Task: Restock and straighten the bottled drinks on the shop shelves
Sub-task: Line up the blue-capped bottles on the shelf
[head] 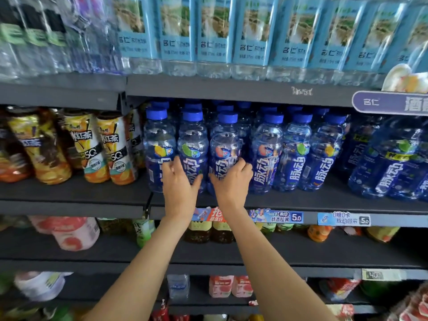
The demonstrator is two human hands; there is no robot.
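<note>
A row of blue-capped, blue-labelled drink bottles stands on the dark middle shelf [301,201]. My left hand [179,181] is wrapped round the lower part of the second bottle [193,137] from the left, its fingers reaching towards the first bottle [158,135]. My right hand [231,179] grips the lower label of the third bottle [225,140], which stands slightly forward of its neighbours. More of the same bottles [296,144] continue to the right and behind.
Yellow iced-tea bottles [99,147] lean on the shelf to the left. Light-blue labelled water bottles [213,35] fill the shelf above. Larger blue bottles [393,163] stand at the right. Price tags [275,216] line the shelf edge. Lower shelves hold mixed drinks.
</note>
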